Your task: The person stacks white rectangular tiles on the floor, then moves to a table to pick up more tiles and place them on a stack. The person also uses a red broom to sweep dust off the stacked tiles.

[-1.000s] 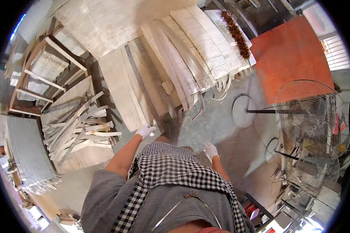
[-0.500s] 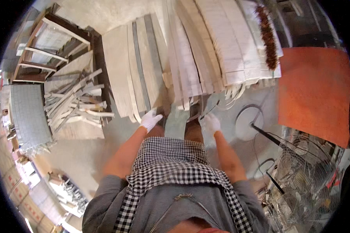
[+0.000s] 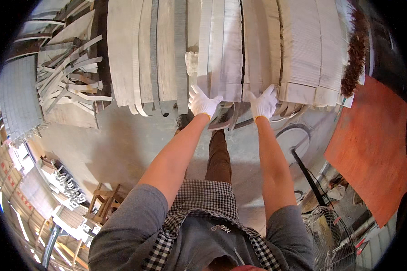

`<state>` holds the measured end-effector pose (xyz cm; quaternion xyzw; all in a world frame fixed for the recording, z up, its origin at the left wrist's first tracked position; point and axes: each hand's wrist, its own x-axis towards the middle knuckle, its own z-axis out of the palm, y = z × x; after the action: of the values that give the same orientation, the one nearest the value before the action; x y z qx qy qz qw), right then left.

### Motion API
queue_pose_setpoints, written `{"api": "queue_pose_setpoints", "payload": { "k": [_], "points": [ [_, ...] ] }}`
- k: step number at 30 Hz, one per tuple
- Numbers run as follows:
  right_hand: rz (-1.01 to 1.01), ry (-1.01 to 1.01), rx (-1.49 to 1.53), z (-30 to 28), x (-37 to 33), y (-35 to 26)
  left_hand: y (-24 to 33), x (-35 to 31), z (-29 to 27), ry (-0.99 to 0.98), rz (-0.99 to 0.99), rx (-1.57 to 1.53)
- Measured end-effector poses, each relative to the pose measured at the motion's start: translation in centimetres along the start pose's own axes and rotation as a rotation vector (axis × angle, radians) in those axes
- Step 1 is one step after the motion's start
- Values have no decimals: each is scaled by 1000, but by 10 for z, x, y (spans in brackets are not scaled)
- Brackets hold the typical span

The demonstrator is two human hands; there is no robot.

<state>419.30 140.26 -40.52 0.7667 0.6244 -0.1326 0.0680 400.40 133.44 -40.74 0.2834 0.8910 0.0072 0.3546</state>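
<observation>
Both my hands wear white knitted gloves and reach forward to the near ends of long, pale strips that look like wood veneer. My left hand lies at the near end of a stack of whitish strips, fingers apart and thumb pointing right. On that stack's other side, my right hand touches the near end of a beige strip stack, its thumb and fingers spread. Neither hand is closed round anything I can see. Some loose strip ends curl down between the hands.
More strip stacks lie at left, and wide pale sheets at right beside a brown bristly strip. Scrap strips heap at far left. An orange board, a black pole and a wire fan guard stand right.
My hands have moved forward from below the stacks' near edge to the strip ends. The view has shifted closer to the stacks, and my arms stretch out further.
</observation>
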Motion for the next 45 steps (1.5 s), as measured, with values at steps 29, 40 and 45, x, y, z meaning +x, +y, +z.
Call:
{"api": "queue_pose_setpoints", "payload": {
  "k": [29, 40, 45],
  "points": [
    [-321, -148, 184, 5, -65, -70, -40, 40, -12, -214, 33, -402],
    [-571, -460, -13, 11, -96, -114, -52, 41, -9, -392, -176, -1110],
    [-168, -603, 559, 3, -87, -101, -35, 42, -29, -406, -138, -649]
  ]
}}
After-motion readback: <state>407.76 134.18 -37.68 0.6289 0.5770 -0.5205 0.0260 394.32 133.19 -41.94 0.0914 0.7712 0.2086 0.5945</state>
